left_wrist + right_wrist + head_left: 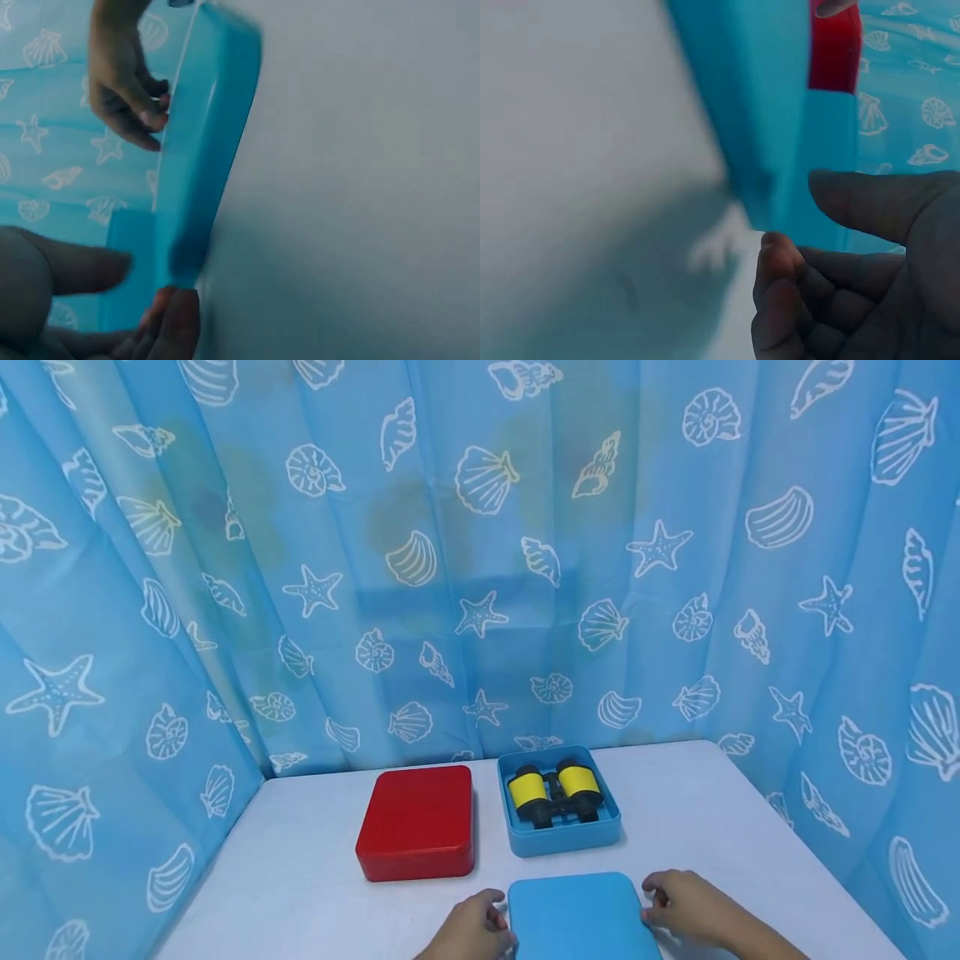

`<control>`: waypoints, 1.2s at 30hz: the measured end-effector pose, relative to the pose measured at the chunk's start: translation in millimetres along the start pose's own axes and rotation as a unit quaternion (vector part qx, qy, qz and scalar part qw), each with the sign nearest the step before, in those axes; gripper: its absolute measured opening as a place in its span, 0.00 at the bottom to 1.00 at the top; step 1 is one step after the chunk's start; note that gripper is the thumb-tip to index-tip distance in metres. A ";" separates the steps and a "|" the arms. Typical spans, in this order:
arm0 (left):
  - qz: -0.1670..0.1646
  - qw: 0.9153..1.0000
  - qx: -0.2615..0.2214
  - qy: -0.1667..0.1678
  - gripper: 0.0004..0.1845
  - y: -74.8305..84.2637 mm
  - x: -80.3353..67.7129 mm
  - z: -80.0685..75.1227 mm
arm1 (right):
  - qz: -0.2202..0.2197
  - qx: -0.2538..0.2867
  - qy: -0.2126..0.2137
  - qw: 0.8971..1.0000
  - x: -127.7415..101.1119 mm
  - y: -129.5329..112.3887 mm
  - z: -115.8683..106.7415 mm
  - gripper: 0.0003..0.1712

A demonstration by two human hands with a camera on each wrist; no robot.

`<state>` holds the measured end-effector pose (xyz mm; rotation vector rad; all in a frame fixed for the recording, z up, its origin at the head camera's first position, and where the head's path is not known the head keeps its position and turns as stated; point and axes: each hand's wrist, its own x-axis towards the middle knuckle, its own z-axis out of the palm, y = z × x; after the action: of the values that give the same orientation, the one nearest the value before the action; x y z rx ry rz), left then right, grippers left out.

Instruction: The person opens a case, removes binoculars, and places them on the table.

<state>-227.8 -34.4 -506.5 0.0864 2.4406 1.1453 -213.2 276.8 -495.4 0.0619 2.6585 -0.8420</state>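
A light blue square lid point(581, 914) with rounded corners lies top-up on the white table at the front. My left hand point(472, 927) is at its left side, fingertips right at the edge. On the opposite side, my right hand point(686, 906) has its fingertips close against the right edge. Both wrist views show the thumbs standing apart from the fingers, with the lid's side wall point(199, 150) beyond them. Behind the lid, an open blue box point(566, 841) contains black and yellow binoculars point(555, 792).
A closed red box point(418, 814) stands left of the blue box. The white tablecloth point(300, 877) spreads around them. A blue curtain point(450, 568) with white shells and starfish hangs behind the table and along both sides.
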 end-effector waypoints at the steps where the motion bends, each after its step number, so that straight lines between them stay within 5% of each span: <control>1: 0.018 1.000 0.013 0.005 0.29 3.2 1.2 -3.8 | -0.011 -0.020 0.012 1.000 1.2 -5.4 -5.0 0.22; 5: 0.121 0.986 0.093 0.064 0.31 19.5 13.9 -19.7 | -0.080 -0.060 0.073 0.992 12.8 -26.9 -23.6 0.19; 12: 0.224 0.927 0.241 0.181 0.34 44.6 45.9 -27.7 | -0.174 -0.081 0.143 0.971 47.5 -56.5 -44.9 0.19; 15: 0.226 0.915 0.274 0.191 0.37 51.1 61.1 -21.7 | -0.192 -0.108 0.146 0.965 61.4 -64.3 -47.3 0.20; 19: 0.200 0.913 0.302 0.187 0.44 56.5 81.6 -13.9 | -0.201 -0.160 0.149 0.955 83.5 -71.1 -46.7 0.22; 25: 0.175 0.891 0.371 0.193 0.54 59.5 103.9 -10.8 | -0.171 -0.203 0.125 0.956 117.2 -79.2 -43.0 0.29; 36: 0.141 0.882 0.420 0.163 0.61 62.8 118.7 -10.7 | -0.147 -0.236 0.112 0.954 140.4 -86.0 -38.5 0.45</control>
<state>-347.1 27.3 -496.8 0.5644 3.1320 0.0988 -369.5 218.9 -466.7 -0.3861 3.0586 -0.2638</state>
